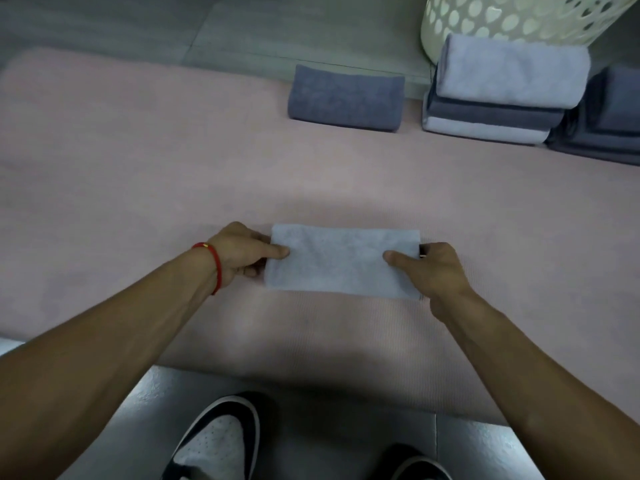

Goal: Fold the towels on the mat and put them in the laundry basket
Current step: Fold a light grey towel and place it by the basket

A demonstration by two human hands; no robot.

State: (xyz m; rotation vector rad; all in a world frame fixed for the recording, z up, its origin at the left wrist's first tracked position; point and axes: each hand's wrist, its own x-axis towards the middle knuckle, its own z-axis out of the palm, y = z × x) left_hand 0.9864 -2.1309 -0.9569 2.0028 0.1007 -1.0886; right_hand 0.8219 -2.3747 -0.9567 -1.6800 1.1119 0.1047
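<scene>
1. Light blue towel (343, 261): folded into a flat rectangle, lying on the pink mat (138, 168) near its front edge, roughly mid-width.
2. Left hand (242, 254): grips the towel's left short edge. Thumb lies on top of the fabric, pointing inward; the other fingers are curled at and under the edge. Red cord bracelet (216, 268) on the wrist.
3. Right hand (433, 268): grips the right short edge the same way, thumb on top pointing inward, fingers curled round the edge. A small dark item shows at the knuckles; too small to identify.
4. Both hands pinch the towel; neither is released.
5. Dark blue towel (346, 98): folded, sits alone at the mat's back edge, right of centre.
6. Towel stack (502, 95): light and dark folded towels piled at the mat's back right corner, a second dark pile (602, 119) touching its right side.
7. Laundry basket (512, 19): cream, heart-shaped holes, on the floor just behind the stack.
8. Shoes (214, 441): black and white, on the grey floor off the front edge.
</scene>
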